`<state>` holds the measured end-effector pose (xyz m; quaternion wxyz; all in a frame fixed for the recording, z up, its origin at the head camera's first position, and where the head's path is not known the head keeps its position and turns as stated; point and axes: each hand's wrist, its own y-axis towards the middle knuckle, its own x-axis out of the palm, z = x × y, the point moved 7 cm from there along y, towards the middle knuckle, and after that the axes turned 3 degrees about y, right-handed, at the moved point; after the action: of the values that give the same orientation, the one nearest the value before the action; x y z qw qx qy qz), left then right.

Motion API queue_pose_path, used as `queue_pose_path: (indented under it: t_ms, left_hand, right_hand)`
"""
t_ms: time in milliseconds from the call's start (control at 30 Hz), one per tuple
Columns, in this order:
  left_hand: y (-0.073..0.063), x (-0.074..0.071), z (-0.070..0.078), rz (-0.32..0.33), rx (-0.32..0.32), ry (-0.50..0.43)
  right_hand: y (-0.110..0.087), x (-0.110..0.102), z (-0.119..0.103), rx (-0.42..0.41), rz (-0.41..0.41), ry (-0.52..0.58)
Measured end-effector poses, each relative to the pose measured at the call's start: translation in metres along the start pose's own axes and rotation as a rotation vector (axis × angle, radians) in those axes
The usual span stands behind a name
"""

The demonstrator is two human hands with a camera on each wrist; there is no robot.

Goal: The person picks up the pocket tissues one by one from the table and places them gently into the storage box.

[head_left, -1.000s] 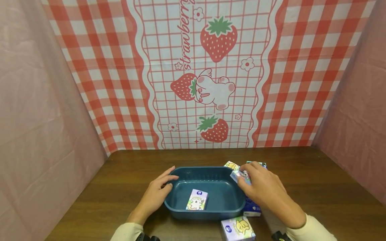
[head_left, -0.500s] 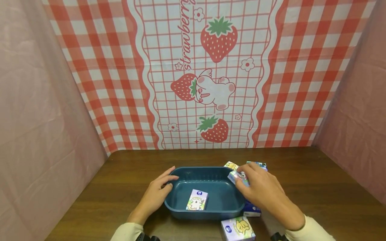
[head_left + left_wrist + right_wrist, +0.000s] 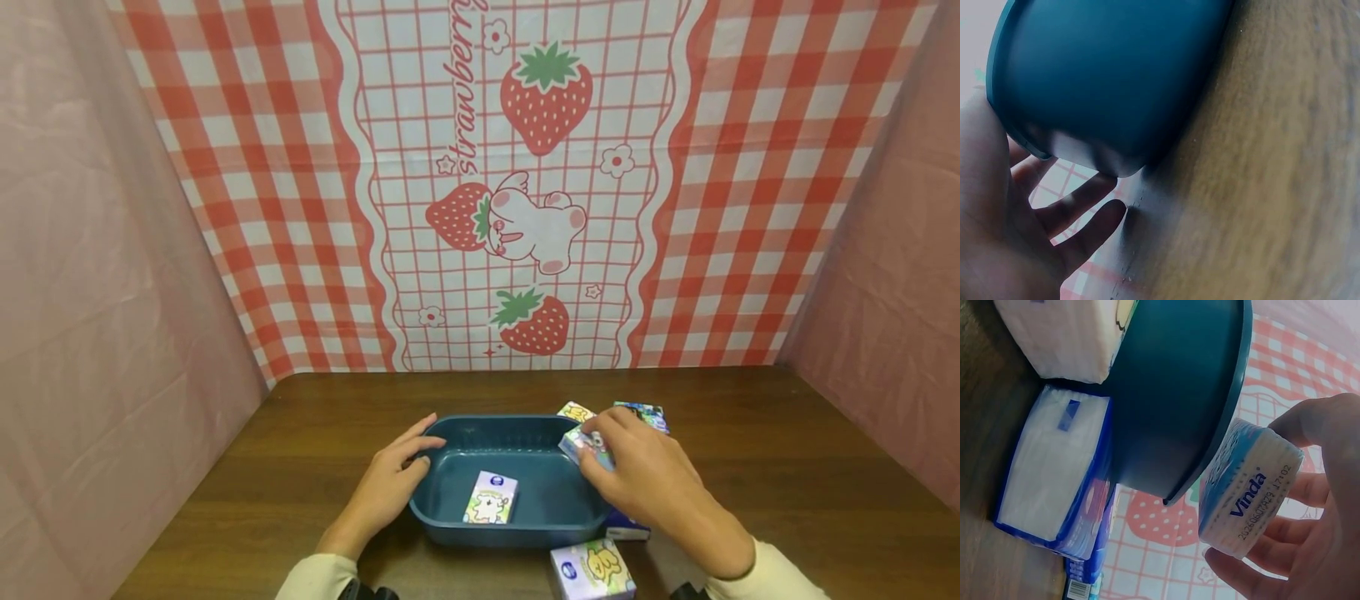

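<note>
My right hand (image 3: 645,471) grips a small Vinda tissue pack (image 3: 1250,487) between thumb and fingers. In the head view this pack is tilted over the right rim of a dark teal basin (image 3: 517,537). My left hand (image 3: 386,483) rests at the basin's left side, its index finger and thumb reaching over the rim. The left wrist view shows other fingers (image 3: 1094,234) spread along the outer wall. Inside the basin lies one purple-and-white tissue pack (image 3: 491,498) with a white cartoon animal.
A purple pack with a yellow character (image 3: 594,571) lies at the basin's front right. A dark blue pack (image 3: 1054,465) sits against its right wall, partly hidden by my right hand. Behind are a yellow-printed pack (image 3: 576,412) and a blue-green pack (image 3: 651,414). A checked cloth (image 3: 255,167) hangs behind.
My right hand has moved slightly left with the tissue pack, bringing it farther over the basin's rim. My left hand and the pack inside the basin have stayed put.
</note>
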<state>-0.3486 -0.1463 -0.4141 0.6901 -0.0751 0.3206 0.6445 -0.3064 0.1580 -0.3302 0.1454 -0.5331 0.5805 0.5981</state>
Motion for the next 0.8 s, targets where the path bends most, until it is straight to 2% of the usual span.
queue_pose_path:
  t_ms: [400,633,800]
  left_hand:
    - [0.0,0.0,0.0,0.002,0.02,-0.01]
    - [0.0,0.0,-0.001,-0.001,0.012,-0.009]
    - [0.0,0.0,0.0,-0.003,0.005,-0.017]
  right_hand:
    - [-0.001,0.003,-0.005,-0.057,0.015,0.032]
    - [-0.002,0.004,-0.009,-0.107,0.038,0.031]
    - [-0.003,0.006,-0.012,-0.144,0.021,0.052]
